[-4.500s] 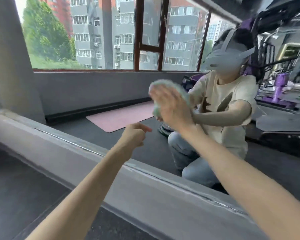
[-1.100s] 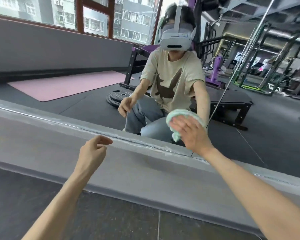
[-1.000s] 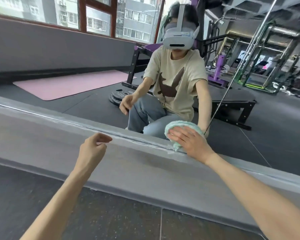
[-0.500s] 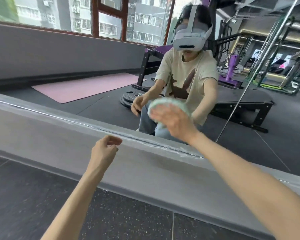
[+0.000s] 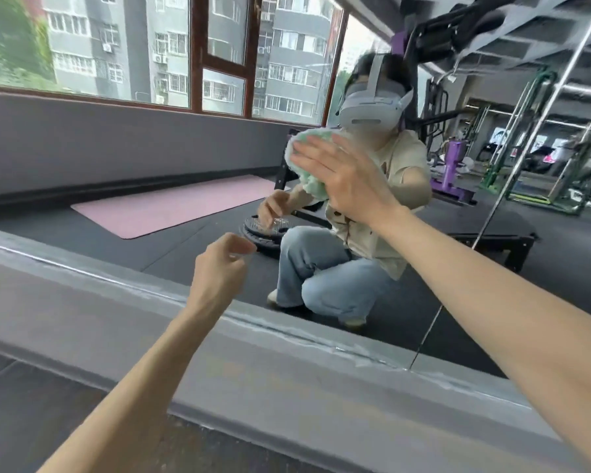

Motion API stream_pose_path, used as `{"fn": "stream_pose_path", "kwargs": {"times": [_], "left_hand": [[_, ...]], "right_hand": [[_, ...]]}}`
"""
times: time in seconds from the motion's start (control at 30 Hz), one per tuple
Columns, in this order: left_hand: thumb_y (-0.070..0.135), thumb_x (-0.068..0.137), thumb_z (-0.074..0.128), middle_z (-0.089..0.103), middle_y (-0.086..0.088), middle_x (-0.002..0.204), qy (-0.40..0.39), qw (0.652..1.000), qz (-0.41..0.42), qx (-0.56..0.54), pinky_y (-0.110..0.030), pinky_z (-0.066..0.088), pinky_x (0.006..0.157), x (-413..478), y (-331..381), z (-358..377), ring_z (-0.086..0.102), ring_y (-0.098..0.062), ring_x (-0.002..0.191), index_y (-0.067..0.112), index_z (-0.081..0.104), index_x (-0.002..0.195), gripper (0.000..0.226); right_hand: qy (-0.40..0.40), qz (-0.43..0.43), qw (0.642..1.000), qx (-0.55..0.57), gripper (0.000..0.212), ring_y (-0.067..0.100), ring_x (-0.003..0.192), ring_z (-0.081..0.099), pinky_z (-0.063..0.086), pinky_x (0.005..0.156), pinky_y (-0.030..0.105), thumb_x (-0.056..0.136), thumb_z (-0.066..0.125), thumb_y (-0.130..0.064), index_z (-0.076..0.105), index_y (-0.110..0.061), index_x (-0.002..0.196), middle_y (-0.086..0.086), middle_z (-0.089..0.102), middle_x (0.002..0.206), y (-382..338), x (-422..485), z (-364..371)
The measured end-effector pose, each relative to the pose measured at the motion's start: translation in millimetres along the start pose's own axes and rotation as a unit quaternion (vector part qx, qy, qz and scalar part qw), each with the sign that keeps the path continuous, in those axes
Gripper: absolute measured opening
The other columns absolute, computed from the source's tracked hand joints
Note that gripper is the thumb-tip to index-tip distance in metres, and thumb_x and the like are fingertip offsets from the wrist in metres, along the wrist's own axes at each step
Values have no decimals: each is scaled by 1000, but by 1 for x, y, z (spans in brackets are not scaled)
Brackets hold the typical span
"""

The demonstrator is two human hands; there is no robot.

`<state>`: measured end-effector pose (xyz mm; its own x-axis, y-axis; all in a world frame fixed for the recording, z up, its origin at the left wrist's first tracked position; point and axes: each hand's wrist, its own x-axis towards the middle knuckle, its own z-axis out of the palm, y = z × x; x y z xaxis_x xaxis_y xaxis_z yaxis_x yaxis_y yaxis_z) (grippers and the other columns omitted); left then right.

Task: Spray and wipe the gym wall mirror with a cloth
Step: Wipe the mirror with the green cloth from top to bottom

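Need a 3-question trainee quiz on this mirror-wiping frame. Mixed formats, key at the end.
1. True or false: the left hand grips a spray bottle.
2. What presses the pale green fluffy cloth against the large gym wall mirror? A) right hand B) left hand C) both hands
3. Fill in: the flat rectangular exercise mat reflected in the mirror is ___ in colour.

Key: 1 false, its fingers are curled and hold nothing; 2 A; 3 pink.
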<state>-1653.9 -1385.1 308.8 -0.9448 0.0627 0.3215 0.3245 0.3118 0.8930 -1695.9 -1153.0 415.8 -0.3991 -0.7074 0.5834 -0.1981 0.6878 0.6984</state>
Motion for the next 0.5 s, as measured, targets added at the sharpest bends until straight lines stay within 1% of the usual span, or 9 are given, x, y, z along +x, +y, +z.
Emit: {"fn": "stream_pose_path", "kwargs": {"times": [0.03,0.07,0.1,0.17,0.23,0.3,0.37,0.43,0.5], "left_hand": [[-8,80,38,62,4,97,-8,1000,15,15,-21,41,53,12,24,-9,56,-16,79,17,64,98,40],[-8,79,37,61,4,95,-10,999,32,31,-23,39,52,29,53,-23,52,-16,76,17,65,99,41],[-8,79,37,60,3,94,-21,997,51,52,-25,36,54,43,75,-34,50,-16,74,16,65,99,42],[-8,79,38,59,3,92,-22,993,70,95,-23,31,59,75,124,-66,49,-16,77,16,67,98,42],[-7,80,40,58,6,90,4,990,74,120,-19,29,57,107,174,-97,50,-16,83,18,68,96,41],[-7,81,39,59,9,92,22,989,71,130,-15,30,57,126,217,-122,50,-13,88,20,68,95,42],[-7,82,39,62,7,100,34,990,75,118,-13,32,65,149,263,-146,54,-13,94,19,67,99,42],[-6,84,40,63,4,105,40,991,75,104,-16,34,71,167,305,-164,57,-15,96,17,61,106,38],[-6,85,40,62,1,107,39,992,73,91,-22,39,73,184,350,-184,59,-19,97,16,54,109,35]], "right_hand": [[4,8,1000,8,50,18,134,43,25,113,39,88,55,-3,52,-14,136,1,51,142,11,18,-8],[0,1,1000,12,49,18,134,43,26,113,40,88,56,-4,52,-14,136,1,51,142,29,43,-17],[-2,-6,1000,14,50,17,134,43,27,113,40,88,57,-4,52,-15,136,1,50,142,43,61,-25],[4,-8,1000,12,51,17,134,42,28,113,40,88,61,-4,52,-16,136,1,51,141,79,105,-43],[28,18,999,19,53,17,134,43,28,114,40,86,65,-2,52,-16,135,1,51,141,115,145,-63],[35,35,999,21,54,17,134,43,26,115,39,85,65,-1,51,-16,135,1,50,142,143,173,-83],[30,56,998,20,57,16,135,41,24,116,39,85,64,0,49,-17,137,1,47,144,183,205,-109],[25,76,997,13,62,16,137,39,22,117,38,83,64,4,47,-18,139,0,44,146,226,232,-134],[13,84,996,11,66,15,138,37,23,117,40,82,63,6,45,-20,141,-1,42,148,269,262,-159]]}}
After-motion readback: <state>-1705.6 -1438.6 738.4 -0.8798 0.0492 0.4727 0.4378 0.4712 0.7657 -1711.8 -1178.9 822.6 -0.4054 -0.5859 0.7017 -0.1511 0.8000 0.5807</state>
